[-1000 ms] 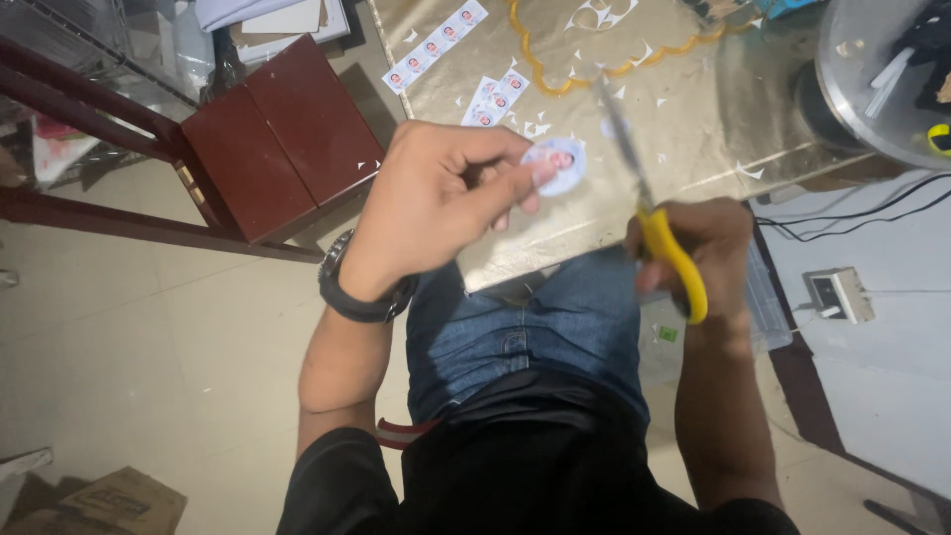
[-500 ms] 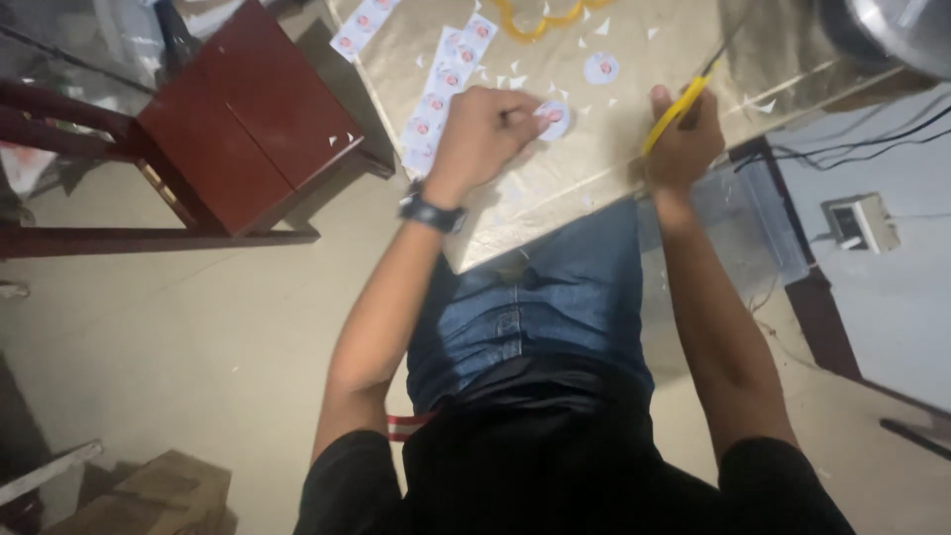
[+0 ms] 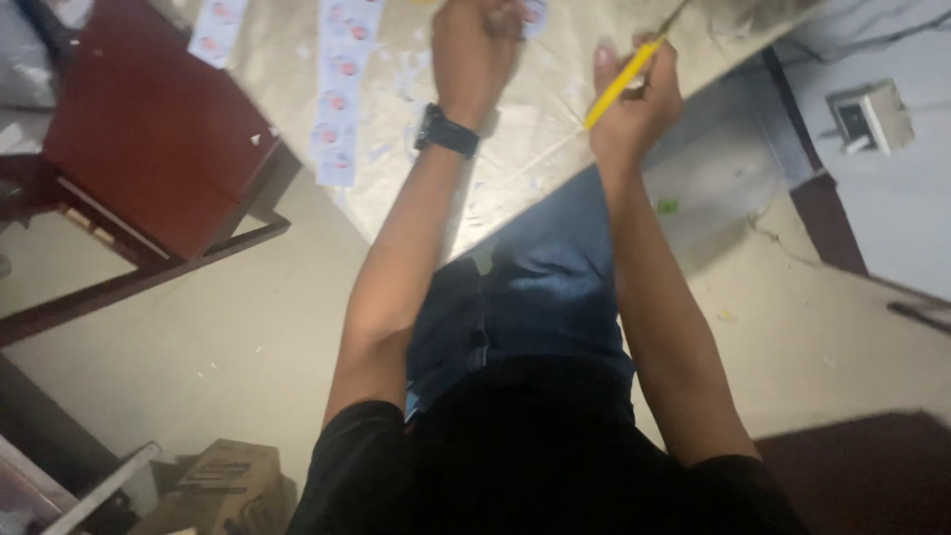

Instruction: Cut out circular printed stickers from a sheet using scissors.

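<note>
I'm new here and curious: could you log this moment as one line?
left hand: on small sticker cutout | right hand: grips yellow-handled scissors | sticker strips on table

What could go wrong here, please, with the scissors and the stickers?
The left hand pinches a round sticker close to the scissors in the right hand, so a finger might get nicked. Both sit at the frame's top edge, barely in sight, so the cut could stray. Loose sticker strips nearby could be brushed off.
</note>
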